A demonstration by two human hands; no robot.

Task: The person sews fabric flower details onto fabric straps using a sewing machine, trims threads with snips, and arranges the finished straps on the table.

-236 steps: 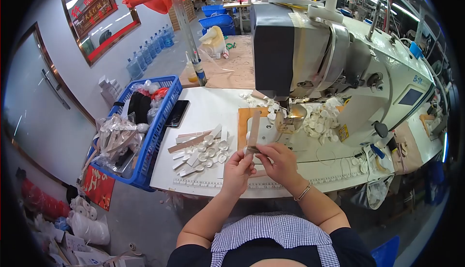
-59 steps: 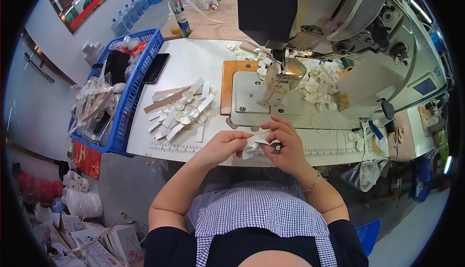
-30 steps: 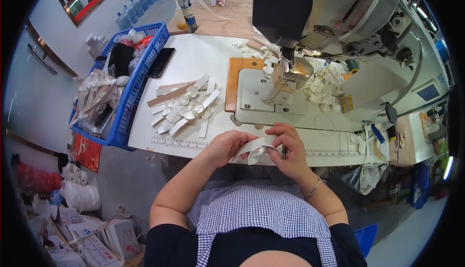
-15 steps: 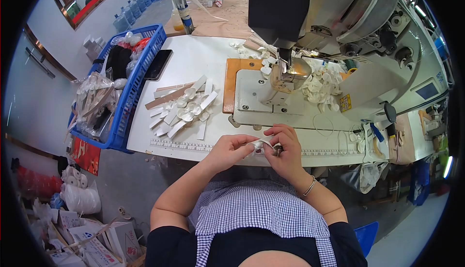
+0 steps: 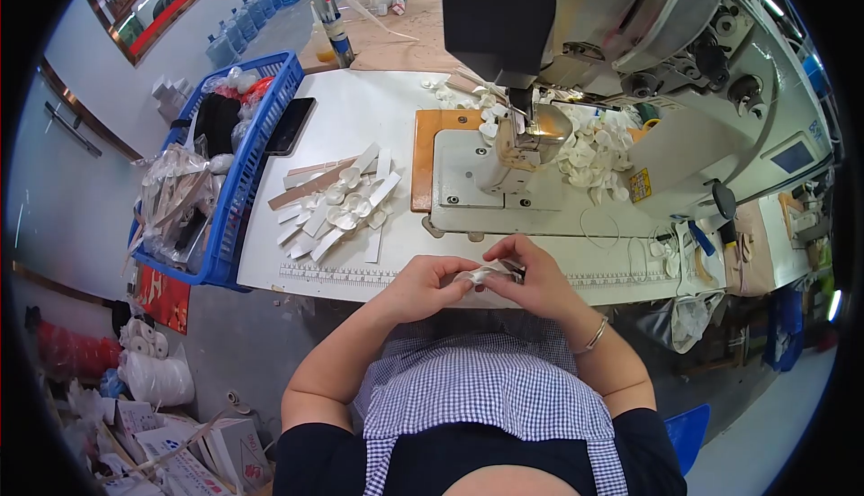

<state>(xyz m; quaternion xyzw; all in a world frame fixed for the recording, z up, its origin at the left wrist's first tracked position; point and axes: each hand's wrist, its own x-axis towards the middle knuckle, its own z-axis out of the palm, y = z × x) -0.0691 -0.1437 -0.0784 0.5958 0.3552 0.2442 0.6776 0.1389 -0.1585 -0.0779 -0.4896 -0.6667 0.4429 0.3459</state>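
Observation:
Between my two hands, above the table's front edge, is a small white strip piece, mostly covered by the fingers. My left hand pinches its left end. On the right side, my right hand grips the other end, and a small dark object shows by its fingers. Farther left on the white table lies a pile of white and tan strips with round white pieces. Behind my hands stands the sewing machine, with a heap of white pieces beside its post.
A blue basket of bagged strips stands at the table's left edge, with a black phone beside it. A printed ruler runs along the front edge. Blue-handled scissors and a plastic bag are at the right.
Seen first as a long tan strip held upright, the held piece is now white and bunched between my fingers. In the last second it has become more covered, and the view has shifted slightly.

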